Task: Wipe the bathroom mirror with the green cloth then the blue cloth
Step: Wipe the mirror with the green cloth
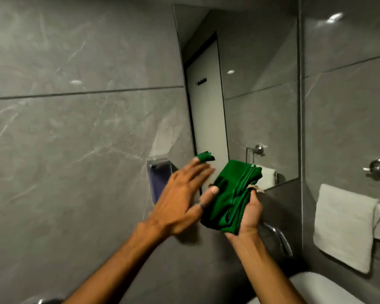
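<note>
Green cloth: a dark green folded microfibre cloth (233,196) sits bunched in the right palm, in front of the lower edge of the mirror; a small pale tag shows at its right edge.
Right hand: the right hand (249,212) is palm up under the cloth, thumb and fingers curled round it, so its grip is closed on the green cloth.
Left hand: the left hand (180,200) is spread flat, back toward the camera, fingers splayed and blurred, its fingertips beside the cloth's upper left part; its grip is open, clasping nothing. A ring shows on one finger.
Mirror: the tall frameless rectangular wall mirror (261,84) hangs on grey marble-look tiles (75,128); a pale door and a row of hooks are reflected in it, and a sliver of green at its lower left edge.
Towel: a white folded hand towel (342,224) hangs on a chrome rail on the right wall, well apart from the hands.
Tap: a chrome tap (279,238) sits just below the right wrist.
Blue cloth: cannot tell where it is.
</note>
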`<state>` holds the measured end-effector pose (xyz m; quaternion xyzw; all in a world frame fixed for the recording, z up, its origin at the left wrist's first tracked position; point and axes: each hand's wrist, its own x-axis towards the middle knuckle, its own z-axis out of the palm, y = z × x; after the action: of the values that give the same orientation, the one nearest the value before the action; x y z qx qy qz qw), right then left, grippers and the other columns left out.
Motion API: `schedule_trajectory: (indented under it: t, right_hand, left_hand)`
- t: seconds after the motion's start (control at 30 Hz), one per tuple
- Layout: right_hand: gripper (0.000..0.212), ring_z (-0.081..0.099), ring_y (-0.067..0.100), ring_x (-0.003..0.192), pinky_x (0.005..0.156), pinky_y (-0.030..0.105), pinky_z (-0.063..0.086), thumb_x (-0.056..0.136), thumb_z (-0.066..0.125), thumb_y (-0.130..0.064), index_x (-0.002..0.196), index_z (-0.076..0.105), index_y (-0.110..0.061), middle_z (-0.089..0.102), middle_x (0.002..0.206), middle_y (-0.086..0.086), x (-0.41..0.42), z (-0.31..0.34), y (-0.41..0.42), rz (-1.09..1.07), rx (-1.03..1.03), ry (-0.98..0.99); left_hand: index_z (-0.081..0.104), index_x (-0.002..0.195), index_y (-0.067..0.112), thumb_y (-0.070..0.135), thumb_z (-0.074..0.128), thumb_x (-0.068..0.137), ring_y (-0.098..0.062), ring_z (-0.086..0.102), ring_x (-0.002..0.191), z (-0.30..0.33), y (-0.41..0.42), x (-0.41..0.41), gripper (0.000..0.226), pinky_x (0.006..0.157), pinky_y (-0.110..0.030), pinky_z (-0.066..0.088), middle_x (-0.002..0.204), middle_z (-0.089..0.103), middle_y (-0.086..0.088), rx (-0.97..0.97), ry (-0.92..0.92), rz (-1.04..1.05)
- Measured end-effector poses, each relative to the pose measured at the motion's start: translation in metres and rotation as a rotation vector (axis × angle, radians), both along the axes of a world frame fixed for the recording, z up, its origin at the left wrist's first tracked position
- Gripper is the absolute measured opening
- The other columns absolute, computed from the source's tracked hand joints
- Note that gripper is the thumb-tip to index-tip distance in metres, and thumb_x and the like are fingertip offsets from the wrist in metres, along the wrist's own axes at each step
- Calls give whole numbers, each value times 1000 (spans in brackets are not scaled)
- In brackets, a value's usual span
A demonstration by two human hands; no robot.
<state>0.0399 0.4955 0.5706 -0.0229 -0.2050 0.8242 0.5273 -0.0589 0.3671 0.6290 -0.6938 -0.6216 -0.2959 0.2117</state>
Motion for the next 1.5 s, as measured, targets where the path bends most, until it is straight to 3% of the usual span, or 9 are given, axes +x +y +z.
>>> schedule_trajectory:
  t: [0.1,0.2,0.23,0.3,0.37,0.5,0.6,1.2,1.5]
  right_hand:
    - [52,66,29,99,98,42,52,100,36,-49,118,70,-14,70,107,11,-10,43,39,-83,-3,41]
    - [60,73,15,64,59,23,59,100,35,-49,73,80,-21,74,74,3,-31,140,74,-183,128,152]
    - [60,73,16,64,59,24,59,100,35,-51,75,80,-20,74,75,4,-41,175,85,-225,197,125]
    - [54,70,25,107,91,38,58,99,35,-56,124,68,-20,69,123,15,-56,239,94,-318,308,-8]
    - [68,36,27,147,119,46,34,98,27,-61,155,31,-24,26,164,11,-81,294,103,-591,527,-217]
    - [62,2,23,156,127,50,4,99,14,-57,157,17,-36,6,168,0,-130,348,110,-1454,1221,-810]
    - [54,4,24,156,126,48,2,101,16,-52,155,12,-44,8,168,-2,-139,369,128,-1573,1445,-841]
    - [57,13,32,154,124,54,8,104,14,-43,158,15,-28,13,168,7,22,384,375,-1334,551,-1105]
    - [55,8,27,156,126,50,8,104,15,-43,157,17,-29,9,168,5,-57,383,254,-1503,969,-1018]
  left_hand:
    - [24,162,32,65,22,98,-9,-6,161,72,27,-41,71,128,-28,-8,173,12,8,46,190,195]
    - [8,164,28,60,19,98,-19,-15,160,168,49,-78,74,131,-38,-9,174,-3,1,170,331,395]
    - [4,164,26,60,17,98,-22,-16,159,194,55,-88,76,131,-39,-10,174,-6,-1,226,384,472]
    - [-3,164,24,59,14,96,-25,-18,158,238,64,-105,78,131,-43,-10,174,-10,-5,313,418,575]
    - [-8,163,24,60,9,95,-27,-19,158,267,70,-119,79,131,-46,-10,173,-15,-6,326,426,674]
    - [1,163,23,60,4,96,-30,-13,158,267,84,-136,77,131,-52,-7,172,-6,-7,418,526,754]
    - [4,162,23,60,6,97,-30,-7,159,265,89,-140,75,131,-54,-1,172,-2,-5,459,544,758]
    - [7,163,19,57,11,99,-33,-5,160,260,94,-136,74,131,-56,3,172,-1,-11,512,585,785]
    - [5,164,19,54,14,102,-32,-5,161,259,97,-139,72,131,-57,2,173,-1,-10,520,592,775]
